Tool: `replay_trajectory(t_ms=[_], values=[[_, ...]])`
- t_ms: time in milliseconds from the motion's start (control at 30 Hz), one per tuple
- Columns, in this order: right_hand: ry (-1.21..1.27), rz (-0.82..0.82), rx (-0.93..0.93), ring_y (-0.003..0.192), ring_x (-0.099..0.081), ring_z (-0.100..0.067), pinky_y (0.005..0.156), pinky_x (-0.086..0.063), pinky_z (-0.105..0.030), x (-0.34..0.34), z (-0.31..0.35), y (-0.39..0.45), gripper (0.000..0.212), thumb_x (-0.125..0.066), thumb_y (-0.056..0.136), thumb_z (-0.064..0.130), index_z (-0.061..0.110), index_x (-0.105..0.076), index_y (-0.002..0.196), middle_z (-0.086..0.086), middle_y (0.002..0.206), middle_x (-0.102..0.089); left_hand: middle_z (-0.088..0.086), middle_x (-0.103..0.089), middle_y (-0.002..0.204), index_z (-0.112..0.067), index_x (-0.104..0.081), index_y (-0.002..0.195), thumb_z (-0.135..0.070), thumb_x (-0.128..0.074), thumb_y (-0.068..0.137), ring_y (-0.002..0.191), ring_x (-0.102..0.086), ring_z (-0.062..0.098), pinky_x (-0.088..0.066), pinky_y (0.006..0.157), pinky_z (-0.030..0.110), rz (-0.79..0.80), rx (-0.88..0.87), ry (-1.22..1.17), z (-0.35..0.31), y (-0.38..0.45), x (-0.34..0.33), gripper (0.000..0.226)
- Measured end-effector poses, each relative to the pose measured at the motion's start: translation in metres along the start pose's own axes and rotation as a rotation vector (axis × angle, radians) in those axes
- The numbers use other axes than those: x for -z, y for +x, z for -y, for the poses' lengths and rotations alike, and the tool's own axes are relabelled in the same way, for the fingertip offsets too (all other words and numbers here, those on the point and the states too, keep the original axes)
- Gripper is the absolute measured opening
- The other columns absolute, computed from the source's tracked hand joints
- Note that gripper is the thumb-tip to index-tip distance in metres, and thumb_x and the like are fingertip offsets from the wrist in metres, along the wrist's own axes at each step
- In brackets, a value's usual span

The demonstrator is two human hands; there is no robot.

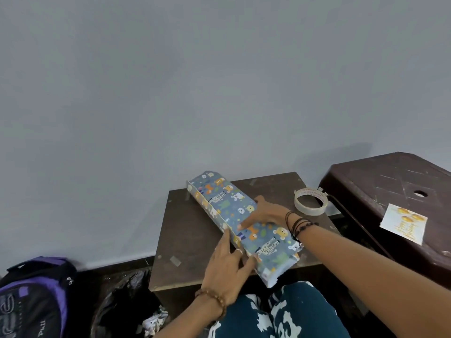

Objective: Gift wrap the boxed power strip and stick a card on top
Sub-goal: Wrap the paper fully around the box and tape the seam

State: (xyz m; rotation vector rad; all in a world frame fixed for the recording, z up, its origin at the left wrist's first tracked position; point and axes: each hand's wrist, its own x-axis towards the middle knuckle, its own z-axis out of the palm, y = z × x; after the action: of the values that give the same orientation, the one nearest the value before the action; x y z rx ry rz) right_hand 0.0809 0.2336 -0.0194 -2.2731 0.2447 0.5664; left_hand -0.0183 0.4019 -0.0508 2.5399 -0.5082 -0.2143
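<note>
Both hands lie spread on the wrapped box (241, 223) at frame centre: left hand (228, 267) presses its side fold, right hand (264, 214) flattens its top.

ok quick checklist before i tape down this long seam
1. Right hand flat on the blue animal-print wrapped box: ok.
2. Left hand pressing the upright paper flap along the box's side: ok.
3. Flap folded over the top: not ok, it stands up.
4. Strip cut from the clear tape roll: not ok, neither hand has a grip on tape.
5. White birthday card ready on the brown plastic stool: ok.
6. Box ends closed: cannot tell.
</note>
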Motion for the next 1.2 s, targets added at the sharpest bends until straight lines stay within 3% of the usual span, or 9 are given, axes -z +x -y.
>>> replay_trajectory(t_ms=[100, 233, 433, 600, 733, 833, 933, 1067, 1200], values=[[-0.235, 0.029, 0.075, 0.092, -0.059, -0.026, 0.08, -0.053, -0.039, 0.007, 0.006, -0.005, 0.101, -0.078, 0.067, 0.045, 0.02, -0.016, 0.142, -0.009, 0.116, -0.056, -0.005, 0.015, 0.157, -0.024, -0.057, 0.111, -0.083, 0.001, 0.065, 0.145, 0.01, 0.009, 0.005, 0.119, 0.031, 0.056, -0.161, 0.185, -0.008, -0.002, 0.0, 0.094], [-0.324, 0.046, 0.166, 0.096, -0.055, -0.027, 0.083, -0.048, -0.041, 0.015, 0.022, -0.003, 0.075, -0.064, 0.078, 0.044, 0.025, -0.023, 0.139, -0.013, 0.123, -0.049, 0.003, 0.03, 0.151, -0.023, -0.047, 0.132, -0.079, 0.005, 0.062, 0.142, 0.022, 0.017, 0.014, 0.113, 0.029, 0.079, -0.172, 0.254, -0.015, 0.002, -0.005, 0.104], [-0.769, -0.129, 0.286, 0.128, -0.039, -0.037, 0.102, -0.028, -0.065, 0.002, 0.045, -0.003, 0.101, -0.064, 0.068, 0.068, 0.02, -0.017, 0.143, -0.013, 0.141, -0.034, 0.012, -0.04, 0.14, -0.035, -0.07, 0.092, -0.059, -0.007, 0.092, 0.114, -0.059, 0.035, -0.051, 0.087, 0.046, 0.073, -0.065, 0.521, -0.013, 0.02, -0.032, 0.067], [-0.86, -0.184, 0.353, 0.133, -0.032, -0.036, 0.102, -0.018, -0.072, -0.005, 0.045, 0.017, 0.115, -0.073, 0.062, 0.064, 0.017, -0.01, 0.146, -0.015, 0.144, -0.03, 0.008, -0.049, 0.137, -0.031, -0.074, 0.089, -0.059, -0.003, 0.092, 0.111, -0.057, 0.046, -0.053, 0.084, 0.049, 0.008, -0.086, 0.523, -0.018, 0.042, -0.046, 0.076], [-0.901, -0.145, 0.444, 0.133, -0.032, -0.032, 0.106, -0.023, -0.062, 0.014, 0.043, 0.031, 0.118, -0.072, 0.06, 0.067, 0.018, -0.01, 0.147, -0.012, 0.145, -0.031, -0.006, -0.02, 0.155, -0.019, -0.058, 0.119, -0.048, -0.036, 0.093, 0.144, -0.015, 0.032, -0.031, 0.113, 0.042, 0.118, -0.284, 0.314, -0.016, 0.057, -0.02, 0.045], [-0.883, -0.028, 0.475, 0.134, -0.028, -0.028, 0.109, -0.022, -0.056, 0.027, 0.042, 0.044, 0.113, -0.073, 0.064, 0.063, 0.021, -0.009, 0.147, -0.006, 0.148, -0.029, -0.005, -0.064, 0.111, -0.019, -0.066, 0.084, -0.039, -0.038, 0.085, 0.101, -0.061, 0.015, -0.047, 0.094, 0.03, -0.116, -0.473, 0.284, 0.003, 0.066, 0.001, 0.034], [-0.832, 0.091, 0.476, 0.131, -0.029, -0.025, 0.109, -0.023, -0.052, 0.031, 0.045, 0.053, 0.103, -0.078, 0.064, 0.054, 0.029, -0.017, 0.144, -0.001, 0.144, -0.035, -0.003, -0.065, 0.094, -0.019, -0.065, 0.081, -0.037, -0.044, 0.08, 0.086, -0.059, 0.013, -0.045, 0.087, 0.031, -0.275, -0.513, 0.388, 0.031, 0.072, 0.017, 0.028], [-0.839, 0.264, 0.441, 0.127, -0.032, -0.025, 0.107, -0.029, -0.049, 0.029, 0.054, 0.057, 0.1, -0.081, 0.061, 0.05, 0.042, -0.02, 0.14, 0.002, 0.136, -0.039, 0.012, -0.06, 0.123, -0.012, -0.065, 0.11, -0.06, -0.034, 0.079, 0.119, -0.054, 0.027, -0.046, 0.098, 0.044, -0.229, -0.255, 0.597, 0.06, 0.073, 0.03, 0.065], [-0.907, 0.403, 0.362, 0.136, -0.025, -0.031, 0.109, -0.026, -0.049, 0.027, 0.063, 0.059, 0.099, -0.077, 0.069, 0.047, 0.049, -0.012, 0.142, -0.002, 0.144, -0.026, 0.004, -0.005, 0.158, -0.02, -0.015, 0.149, -0.082, 0.027, 0.061, 0.147, -0.002, 0.02, 0.007, 0.117, 0.04, -0.087, -0.089, 0.505, 0.068, 0.064, 0.027, 0.116]])
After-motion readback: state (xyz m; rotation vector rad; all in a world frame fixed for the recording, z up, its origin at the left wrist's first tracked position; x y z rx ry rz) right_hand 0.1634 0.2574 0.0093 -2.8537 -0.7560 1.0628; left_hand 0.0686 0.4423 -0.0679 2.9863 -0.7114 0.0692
